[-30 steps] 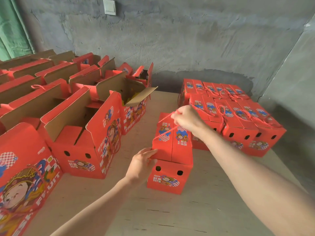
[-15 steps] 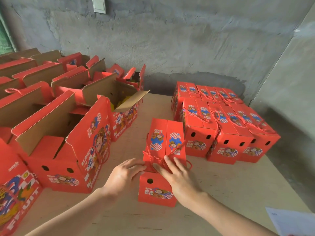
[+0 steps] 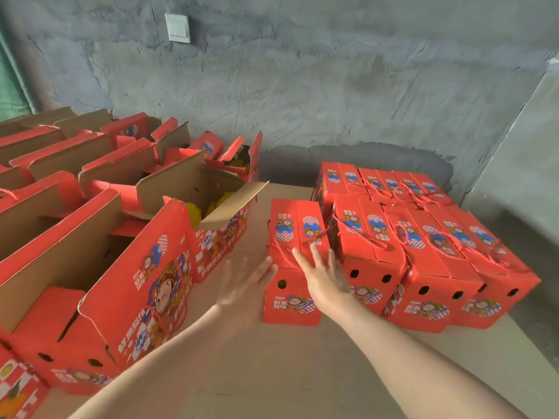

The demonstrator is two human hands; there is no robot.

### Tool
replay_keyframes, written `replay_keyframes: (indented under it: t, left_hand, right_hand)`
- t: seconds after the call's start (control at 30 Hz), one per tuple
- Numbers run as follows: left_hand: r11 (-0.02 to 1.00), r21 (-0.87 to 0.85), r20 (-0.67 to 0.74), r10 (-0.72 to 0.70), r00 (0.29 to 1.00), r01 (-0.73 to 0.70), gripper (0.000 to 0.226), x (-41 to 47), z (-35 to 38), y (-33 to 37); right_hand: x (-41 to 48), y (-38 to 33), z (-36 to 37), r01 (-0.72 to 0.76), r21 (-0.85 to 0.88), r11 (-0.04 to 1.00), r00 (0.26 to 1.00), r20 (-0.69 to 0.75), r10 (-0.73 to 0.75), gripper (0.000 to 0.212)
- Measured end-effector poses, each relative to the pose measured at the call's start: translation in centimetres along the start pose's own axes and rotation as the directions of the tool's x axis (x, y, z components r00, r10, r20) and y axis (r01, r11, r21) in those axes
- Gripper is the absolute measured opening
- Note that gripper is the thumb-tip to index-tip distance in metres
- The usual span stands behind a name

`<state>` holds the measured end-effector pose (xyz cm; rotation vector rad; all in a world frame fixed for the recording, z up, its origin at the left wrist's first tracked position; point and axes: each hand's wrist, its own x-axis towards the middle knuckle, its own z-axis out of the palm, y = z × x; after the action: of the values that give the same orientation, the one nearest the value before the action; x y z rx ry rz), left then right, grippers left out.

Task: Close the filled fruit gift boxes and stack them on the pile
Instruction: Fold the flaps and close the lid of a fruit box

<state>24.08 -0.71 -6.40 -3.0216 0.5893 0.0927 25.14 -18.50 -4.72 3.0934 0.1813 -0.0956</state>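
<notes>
At the middle of the tabletop stands a closed box, flaps shut, its red rope handle lying loose over the top. It sits just beside the pile of closed boxes on its right, its long side close against the nearest one; whether they touch I cannot tell. The right grip, a bare hand, lies flat on the near end of the box top, fingers straight and spread, pinching nothing. The left grip is blurred. Its fingers are straight and fanned out, holding nothing, with the fingertips at the box's near left edge; whether they touch it I cannot tell. Further left, open boxes stand in rows with flaps up, yellow contents showing in one. A light switch sits on the grey wall.
</notes>
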Motion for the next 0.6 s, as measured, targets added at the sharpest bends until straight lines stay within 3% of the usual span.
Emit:
replay_keyframes:
  t: [0.07,0.17,0.37,0.47,0.6]
  left_hand:
    - [0.997,-0.048,0.01,-0.059,0.998,0.06,0.088,3.2,-2.2,0.0]
    - [0.993,-0.101,-0.027,-0.062,0.998,0.059,0.085,6.1,-2.4,0.2]
    - [0.99,-0.13,-0.035,-0.066,0.997,0.061,0.089,10.4,0.1,-0.7]
    - [0.983,-0.162,-0.137,-0.11,0.984,0.087,0.08,13.7,0.1,-1.7]
    - [0.989,0.063,-0.295,-0.11,0.949,0.134,0.068,15.9,0.3,-4.5]
  right_hand:
    - [2.6,-0.6,-0.6,-0.069,0.006,0.998,0.998,0.007,0.069,0.103]
    - [5.0,-1.1,1.1,-0.018,-0.076,0.997,0.994,0.105,0.026,0.094]
    - [10.2,1.0,3.5,0.02,-0.202,0.979,1.0,0.024,-0.016,0.088]
    - [14.4,3.0,3.1,0.02,-0.196,0.98,1.0,0.009,-0.018,0.102]
    - [20.3,4.8,1.7,-0.001,-0.208,0.978,0.998,0.063,0.014,0.104]
